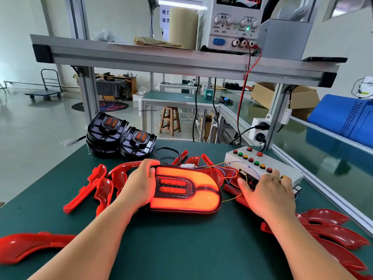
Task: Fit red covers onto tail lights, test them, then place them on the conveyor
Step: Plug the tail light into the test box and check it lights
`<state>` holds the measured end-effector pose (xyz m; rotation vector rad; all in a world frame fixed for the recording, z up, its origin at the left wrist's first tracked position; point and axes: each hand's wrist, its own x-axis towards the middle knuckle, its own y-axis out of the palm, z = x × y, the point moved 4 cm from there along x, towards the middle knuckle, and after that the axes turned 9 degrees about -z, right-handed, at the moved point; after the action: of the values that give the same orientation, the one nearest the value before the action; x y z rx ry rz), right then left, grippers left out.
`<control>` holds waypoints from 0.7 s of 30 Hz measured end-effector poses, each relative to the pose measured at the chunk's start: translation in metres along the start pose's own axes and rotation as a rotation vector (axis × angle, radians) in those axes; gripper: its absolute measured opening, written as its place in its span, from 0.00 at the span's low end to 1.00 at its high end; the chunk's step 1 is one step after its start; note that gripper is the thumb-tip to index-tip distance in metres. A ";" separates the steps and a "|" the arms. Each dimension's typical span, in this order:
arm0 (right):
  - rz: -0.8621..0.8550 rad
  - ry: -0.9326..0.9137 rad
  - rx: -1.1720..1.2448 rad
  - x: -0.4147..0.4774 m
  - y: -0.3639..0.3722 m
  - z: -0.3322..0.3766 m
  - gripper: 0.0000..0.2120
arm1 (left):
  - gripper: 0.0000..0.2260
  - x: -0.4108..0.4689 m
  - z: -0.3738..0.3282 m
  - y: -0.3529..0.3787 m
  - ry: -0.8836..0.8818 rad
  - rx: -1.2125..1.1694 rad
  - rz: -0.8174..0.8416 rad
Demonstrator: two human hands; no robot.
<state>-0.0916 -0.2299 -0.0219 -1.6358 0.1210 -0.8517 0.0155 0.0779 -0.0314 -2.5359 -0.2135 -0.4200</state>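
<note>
A tail light [193, 194] with its red cover on lies in the middle of the green bench and glows orange-red. My left hand [141, 184] grips its left end, thumb on top. My right hand [268, 194] rests on the grey test box [262, 164], fingers spread over its near coloured buttons. Thin wires and a white plug [188, 166] run from the box to the light. Two stacks of black uncovered tail lights [121, 136] stand at the back left. Loose red covers [101, 186] lie left of the light, with more red covers [333, 237] at the right.
A power supply [236, 23] sits on the aluminium shelf above, red and black leads dropping to the bench. The green conveyor [323, 154] runs along the right behind an aluminium rail, with a blue bin [345, 116] beyond it. A long red cover [30, 245] lies near left.
</note>
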 end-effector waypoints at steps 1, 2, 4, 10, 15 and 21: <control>-0.002 0.007 0.011 0.000 0.001 -0.001 0.43 | 0.13 0.000 0.000 0.000 0.004 -0.002 -0.002; -0.008 0.016 0.029 0.000 0.002 -0.002 0.43 | 0.13 -0.001 -0.001 0.000 0.009 -0.004 -0.005; -0.027 0.033 0.073 0.001 0.002 -0.004 0.42 | 0.13 -0.001 -0.001 0.000 0.014 -0.014 -0.003; -0.038 0.019 0.089 0.002 0.002 -0.007 0.43 | 0.11 -0.002 0.001 0.000 0.002 -0.054 0.030; -0.031 0.013 0.087 0.003 0.002 -0.006 0.42 | 0.11 -0.002 0.001 0.000 -0.010 -0.055 0.034; -0.029 -0.003 0.022 0.002 0.002 -0.005 0.43 | 0.13 0.001 0.000 0.000 0.015 0.008 -0.011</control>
<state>-0.0924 -0.2357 -0.0222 -1.6221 0.0855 -0.8696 0.0163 0.0778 -0.0315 -2.5243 -0.2227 -0.4414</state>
